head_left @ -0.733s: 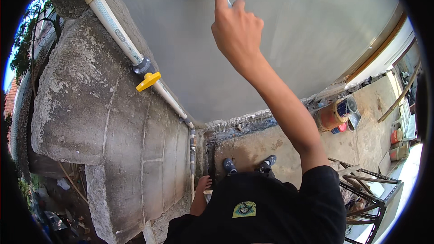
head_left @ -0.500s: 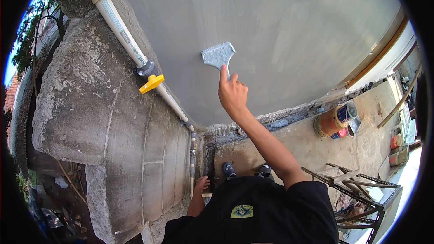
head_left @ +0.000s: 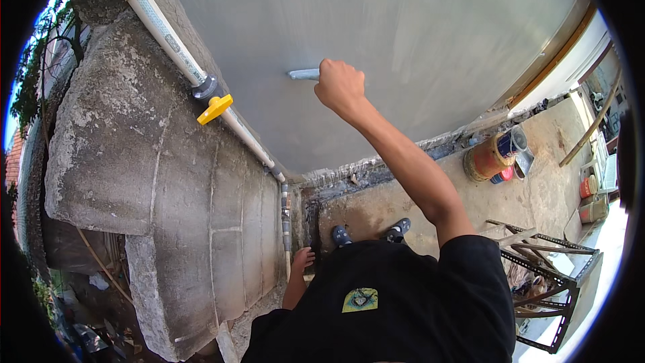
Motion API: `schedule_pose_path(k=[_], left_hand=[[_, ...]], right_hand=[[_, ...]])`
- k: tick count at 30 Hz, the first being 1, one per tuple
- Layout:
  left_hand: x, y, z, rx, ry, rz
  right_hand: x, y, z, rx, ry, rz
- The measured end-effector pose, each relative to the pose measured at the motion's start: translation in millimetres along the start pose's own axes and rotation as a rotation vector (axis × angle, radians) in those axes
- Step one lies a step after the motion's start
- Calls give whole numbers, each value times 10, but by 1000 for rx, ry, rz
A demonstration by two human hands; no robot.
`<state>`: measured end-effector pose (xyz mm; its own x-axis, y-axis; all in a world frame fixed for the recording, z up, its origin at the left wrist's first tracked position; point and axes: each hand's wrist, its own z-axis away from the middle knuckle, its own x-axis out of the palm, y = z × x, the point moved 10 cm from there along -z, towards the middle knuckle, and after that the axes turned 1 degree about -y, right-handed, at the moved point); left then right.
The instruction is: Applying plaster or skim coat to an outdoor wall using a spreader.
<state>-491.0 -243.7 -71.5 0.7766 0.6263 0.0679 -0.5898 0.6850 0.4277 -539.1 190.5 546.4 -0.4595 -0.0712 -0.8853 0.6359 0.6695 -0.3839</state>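
Observation:
My right hand (head_left: 340,86) is closed around the handle of a wide, flat brush (head_left: 304,74), pale blue-grey in colour. The brush shows nearly edge-on, with its handle hidden behind my fist. It is at the smooth grey wall (head_left: 403,33), which carries faint lighter streaks; I cannot tell whether the bristles touch. My left hand (head_left: 302,260) hangs low beside my body near the concrete block wall, fingers apart and holding nothing.
A white pipe (head_left: 164,33) with a yellow valve handle (head_left: 215,109) runs down the corner beside a rough block wall (head_left: 121,141). Stacked buckets (head_left: 487,158) stand on the concrete floor at right. A metal frame (head_left: 551,282) stands near right, and a wooden trim edges the wall.
My right hand has turned over, so the brush went from face-on to edge-on and slightly left. My body has shifted a little, and both feet show more. My left hand stays low.

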Motion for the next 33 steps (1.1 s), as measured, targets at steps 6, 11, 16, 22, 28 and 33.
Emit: schedule_pose_path(k=[6, 11, 16, 22, 28, 33], left_hand=[[65, -104, -9, -59, -7, -7], [-19, -237, -9, -148, 20, -62], [-73, 12, -32, -50, 30, -13], [-63, 160, -44, -2, 24, -32], [-103, 42, -72, -5, 22, -56], [85, 91, -38, -56, -2, -74]], right_hand=[[-1290, -557, 30, -200, 262, 16], [-1753, -806, 73, -175, 497, 216], [-782, -403, 183, -266, 716, 481], [978, 715, 533, 23, 89, 378], [570, 721, 313, 67, -15, 131], [-728, 265, 135, 2, 147, 73]])
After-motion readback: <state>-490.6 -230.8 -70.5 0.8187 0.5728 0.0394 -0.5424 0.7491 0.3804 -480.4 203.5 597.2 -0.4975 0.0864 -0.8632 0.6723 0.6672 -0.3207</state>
